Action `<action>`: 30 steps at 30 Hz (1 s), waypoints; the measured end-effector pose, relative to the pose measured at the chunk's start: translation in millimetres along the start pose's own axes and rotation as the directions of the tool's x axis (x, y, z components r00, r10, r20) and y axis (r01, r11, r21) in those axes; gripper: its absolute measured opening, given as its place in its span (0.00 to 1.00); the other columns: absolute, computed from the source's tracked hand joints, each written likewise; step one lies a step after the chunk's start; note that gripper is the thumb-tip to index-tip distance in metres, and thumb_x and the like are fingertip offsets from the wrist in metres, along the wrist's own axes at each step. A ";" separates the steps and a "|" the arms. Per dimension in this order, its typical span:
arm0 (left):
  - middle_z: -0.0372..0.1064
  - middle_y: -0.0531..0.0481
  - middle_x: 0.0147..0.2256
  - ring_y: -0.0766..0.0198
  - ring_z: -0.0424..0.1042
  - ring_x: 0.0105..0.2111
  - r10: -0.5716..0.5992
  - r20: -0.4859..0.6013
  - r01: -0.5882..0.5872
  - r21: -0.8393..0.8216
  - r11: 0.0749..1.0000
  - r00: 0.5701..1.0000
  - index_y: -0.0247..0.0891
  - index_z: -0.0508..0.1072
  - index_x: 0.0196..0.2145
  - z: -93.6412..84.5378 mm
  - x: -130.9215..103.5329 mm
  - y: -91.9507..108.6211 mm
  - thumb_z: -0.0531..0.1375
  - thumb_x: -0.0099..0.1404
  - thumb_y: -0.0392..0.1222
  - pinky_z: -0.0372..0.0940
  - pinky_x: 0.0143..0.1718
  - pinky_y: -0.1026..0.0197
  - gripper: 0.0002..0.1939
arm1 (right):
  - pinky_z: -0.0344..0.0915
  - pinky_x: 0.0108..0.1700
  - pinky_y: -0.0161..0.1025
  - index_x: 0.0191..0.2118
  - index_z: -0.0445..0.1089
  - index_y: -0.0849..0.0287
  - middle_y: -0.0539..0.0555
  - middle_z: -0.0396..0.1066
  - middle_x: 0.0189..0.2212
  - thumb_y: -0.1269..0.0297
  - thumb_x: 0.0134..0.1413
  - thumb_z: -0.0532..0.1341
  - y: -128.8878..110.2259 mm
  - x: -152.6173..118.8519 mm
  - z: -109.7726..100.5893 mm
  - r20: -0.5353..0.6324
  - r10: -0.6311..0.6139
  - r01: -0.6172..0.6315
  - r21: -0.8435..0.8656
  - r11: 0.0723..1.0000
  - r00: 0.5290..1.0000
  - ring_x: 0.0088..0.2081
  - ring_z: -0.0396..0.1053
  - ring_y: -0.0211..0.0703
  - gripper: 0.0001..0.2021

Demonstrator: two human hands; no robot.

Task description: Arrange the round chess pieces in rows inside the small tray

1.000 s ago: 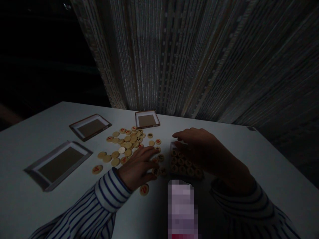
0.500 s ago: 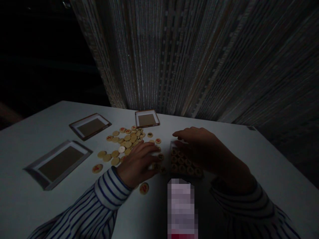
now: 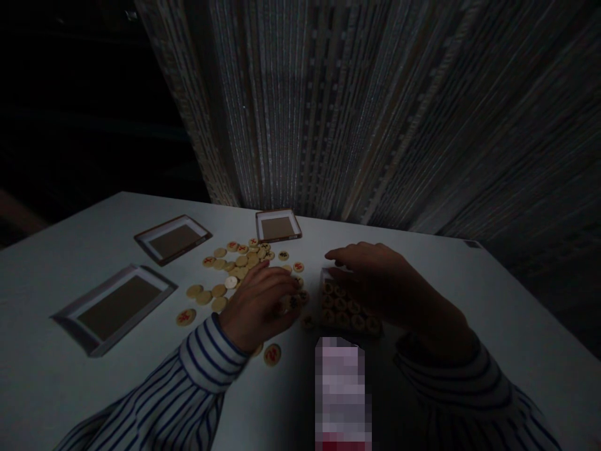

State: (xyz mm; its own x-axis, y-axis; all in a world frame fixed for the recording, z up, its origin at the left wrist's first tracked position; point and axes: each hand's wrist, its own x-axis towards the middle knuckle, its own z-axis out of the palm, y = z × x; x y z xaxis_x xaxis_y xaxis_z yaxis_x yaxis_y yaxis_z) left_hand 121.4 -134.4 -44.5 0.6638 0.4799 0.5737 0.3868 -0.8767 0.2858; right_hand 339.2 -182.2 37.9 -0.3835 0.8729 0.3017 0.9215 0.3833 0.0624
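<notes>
Over the right side of a loose heap of round wooden xiangqi pieces (image 3: 241, 261), my left hand (image 3: 263, 300) is curled. Between its thumb and fingers is a dark-lettered xiangqi piece (image 3: 293, 302); how firmly it is held is hard to see. My right hand (image 3: 385, 282), palm down with fingers apart, hovers over the far right part of a small box (image 3: 323, 275), hiding some of it. Xiangqi pieces (image 3: 342, 321) fill the box's near part in rows. Another piece (image 3: 307, 322) lies by the box's left side. Nearer me is a red-lettered piece (image 3: 272, 354).
Three shallow box parts lie on the white table (image 3: 84, 238): a grey-edged tray (image 3: 171, 287) at left, a brown-edged tray (image 3: 206, 238) behind it, and another tray (image 3: 277, 239) at the back. A string curtain (image 3: 282, 125) hangs behind the table. A pixelated patch covers the front middle.
The dark-lettered piece by my left thumb has shifted slightly away from me, in between the fingers. My right hand stays almost where it was. The view has shifted a little.
</notes>
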 end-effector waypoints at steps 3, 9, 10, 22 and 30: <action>0.74 0.48 0.39 0.57 0.69 0.44 0.002 -0.028 -0.001 0.006 1.000 1.000 0.40 0.69 0.38 -2.5 2.0 1.7 0.57 0.60 0.42 0.53 0.53 0.45 0.08 | 0.61 0.39 0.41 0.45 0.69 0.61 0.57 0.74 0.36 0.65 0.57 0.56 0.4 -0.3 -0.5 0.029 -0.010 0.010 -0.002 1.000 1.000 0.39 0.70 0.46 0.12; 0.74 0.49 0.36 0.58 0.71 0.40 0.017 -0.058 -0.015 0.043 0.999 0.998 0.39 0.70 0.37 -9.7 6.0 5.6 0.59 0.59 0.40 0.56 0.51 0.46 0.08 | 0.62 0.38 0.41 0.45 0.69 0.61 0.57 0.74 0.36 0.66 0.58 0.55 -1.7 -0.1 -2.6 0.092 -0.012 0.012 0.002 1.000 0.996 0.39 0.70 0.45 0.12; 0.74 0.49 0.36 0.59 0.71 0.40 0.014 -0.057 -0.011 0.051 0.999 0.998 0.39 0.70 0.37 -10.6 6.5 6.1 0.59 0.59 0.40 0.56 0.52 0.46 0.08 | 0.62 0.38 0.41 0.46 0.69 0.60 0.57 0.74 0.36 0.66 0.58 0.55 -1.6 -0.2 -2.7 0.092 -0.013 0.014 0.000 1.000 0.996 0.38 0.70 0.45 0.12; 0.73 0.48 0.36 0.58 0.70 0.40 0.059 0.021 -0.061 0.099 0.993 0.998 0.39 0.71 0.37 -13.6 28.2 16.7 0.58 0.59 0.41 0.53 0.54 0.45 0.08 | 0.62 0.40 0.42 0.49 0.68 0.59 0.56 0.74 0.39 0.64 0.57 0.55 3.6 -10.7 -27.9 0.078 0.070 -0.073 0.035 0.997 0.995 0.40 0.70 0.46 0.15; 0.73 0.48 0.34 0.57 0.71 0.39 0.072 0.157 -0.099 0.172 0.980 0.985 0.37 0.72 0.38 -36.5 59.3 28.4 0.59 0.59 0.41 0.53 0.53 0.43 0.09 | 0.62 0.41 0.43 0.49 0.68 0.59 0.56 0.74 0.39 0.65 0.56 0.55 8.7 -13.6 -30.7 0.074 0.043 -0.049 0.082 0.995 0.996 0.41 0.70 0.46 0.15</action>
State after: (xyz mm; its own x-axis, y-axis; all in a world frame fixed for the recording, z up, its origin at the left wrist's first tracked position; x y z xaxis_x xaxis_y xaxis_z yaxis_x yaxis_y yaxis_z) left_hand 148.4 -132.0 25.7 0.7819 0.4150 0.4652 0.4240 -0.9011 0.0912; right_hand 354.3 -200.0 63.5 -0.3473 0.9083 0.2332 0.9310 0.3638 -0.0304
